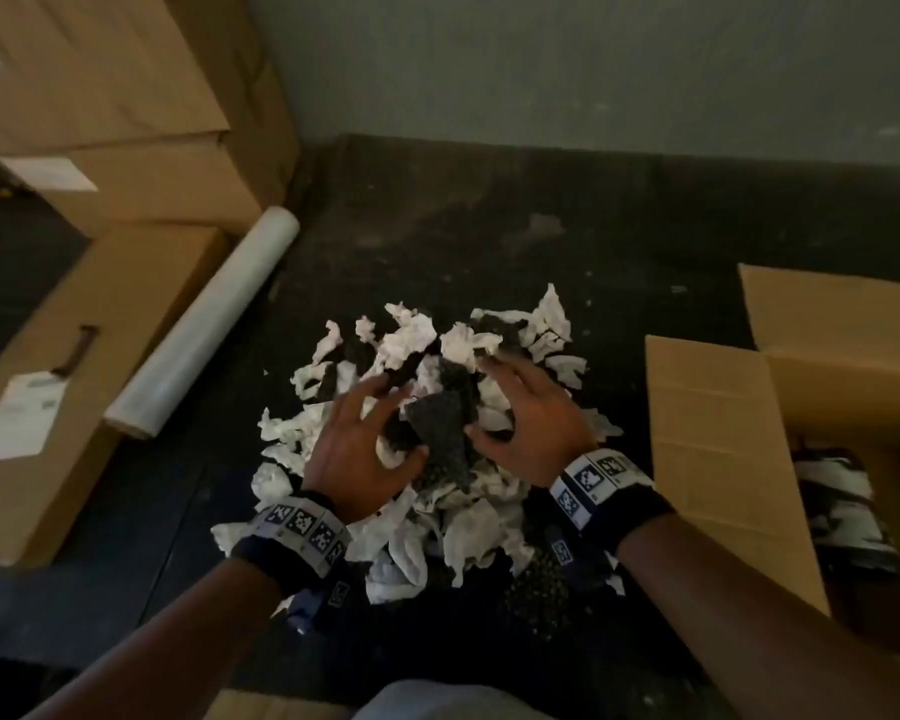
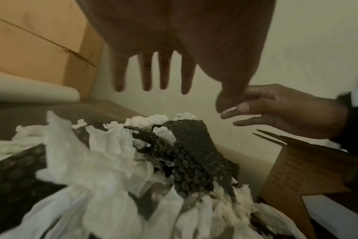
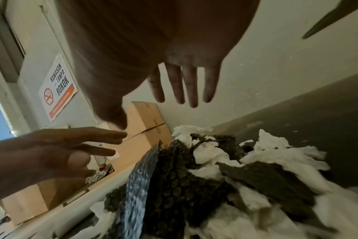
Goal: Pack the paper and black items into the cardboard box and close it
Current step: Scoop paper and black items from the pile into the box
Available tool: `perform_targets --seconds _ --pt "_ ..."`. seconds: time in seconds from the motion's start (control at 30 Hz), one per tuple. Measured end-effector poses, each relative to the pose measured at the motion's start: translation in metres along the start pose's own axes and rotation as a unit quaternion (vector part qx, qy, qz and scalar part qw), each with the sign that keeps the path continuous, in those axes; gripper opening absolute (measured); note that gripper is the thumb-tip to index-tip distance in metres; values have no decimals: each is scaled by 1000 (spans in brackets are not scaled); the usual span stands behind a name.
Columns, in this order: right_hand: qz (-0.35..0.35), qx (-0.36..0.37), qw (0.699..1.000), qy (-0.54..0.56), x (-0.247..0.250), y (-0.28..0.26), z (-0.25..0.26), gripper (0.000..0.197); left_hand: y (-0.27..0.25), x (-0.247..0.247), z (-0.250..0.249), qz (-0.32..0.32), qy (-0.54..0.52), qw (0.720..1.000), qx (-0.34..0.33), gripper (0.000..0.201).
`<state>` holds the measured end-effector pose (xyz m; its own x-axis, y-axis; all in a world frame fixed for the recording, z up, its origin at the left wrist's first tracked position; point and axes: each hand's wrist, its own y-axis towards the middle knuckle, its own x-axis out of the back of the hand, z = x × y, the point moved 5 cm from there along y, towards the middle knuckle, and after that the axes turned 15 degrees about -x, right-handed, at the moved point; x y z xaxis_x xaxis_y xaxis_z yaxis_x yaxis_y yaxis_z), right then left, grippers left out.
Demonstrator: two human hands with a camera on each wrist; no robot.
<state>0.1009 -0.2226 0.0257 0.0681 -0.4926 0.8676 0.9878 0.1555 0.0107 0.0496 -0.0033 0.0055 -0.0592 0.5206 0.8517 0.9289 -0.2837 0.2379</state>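
Note:
A heap of crumpled white paper point(image 1: 468, 522) mixed with black bubble-wrap pieces point(image 1: 437, 433) lies on the dark floor. My left hand point(image 1: 354, 433) hovers over the heap's left side, fingers spread and straight, holding nothing. My right hand point(image 1: 531, 407) hovers over the right side, also spread, palm facing the left one. The wrist views show both palms above the paper point(image 2: 112, 161) and the black bubble wrap point(image 3: 174, 186), not touching. The open cardboard box point(image 1: 707, 433) stands at the right with some white and black pieces point(image 1: 842, 501) inside.
Closed cardboard boxes point(image 1: 74, 356) are stacked at the left. A roll of clear film point(image 1: 204, 324) lies beside them on the floor. A grey wall point(image 1: 593, 70) runs behind the heap. A no-smoking sign point(image 3: 57, 90) hangs on the wall.

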Motion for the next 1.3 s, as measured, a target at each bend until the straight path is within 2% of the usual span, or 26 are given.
perform_targets --seconds 0.07,0.1,0.17,0.27,0.37,0.47,0.57,0.63,0.77,1.03,1.3 --pt "101 -22 994 -41 -18 24 3 115 13 -11 12 96 16 993 61 122" --pt "138 -30 988 -67 -27 37 5 129 20 -17 19 137 24 986 92 137" --pt "183 -21 977 -109 -43 62 13 148 40 -31 31 196 34 973 114 153" --pt "227 -20 961 -155 -72 93 14 158 66 -52 56 281 54 951 118 164" --pt "281 -54 942 -174 -99 118 9 165 83 -70 79 346 38 929 127 169" --pt "323 -92 924 -183 -118 132 -5 167 88 -88 101 383 35 912 141 166" --pt "334 -112 917 -187 -134 127 -23 164 78 -109 113 410 33 899 150 161" --pt "326 -121 920 -181 -146 117 -33 159 69 -121 114 403 31 903 146 159" --pt "294 -118 935 -159 -163 107 -43 155 60 -128 112 339 30 929 144 152" --pt "251 -104 953 -132 -173 91 -49 143 47 -134 108 259 50 958 115 143" --pt "216 -89 964 -128 -176 86 -53 125 41 -142 105 175 22 980 96 132"
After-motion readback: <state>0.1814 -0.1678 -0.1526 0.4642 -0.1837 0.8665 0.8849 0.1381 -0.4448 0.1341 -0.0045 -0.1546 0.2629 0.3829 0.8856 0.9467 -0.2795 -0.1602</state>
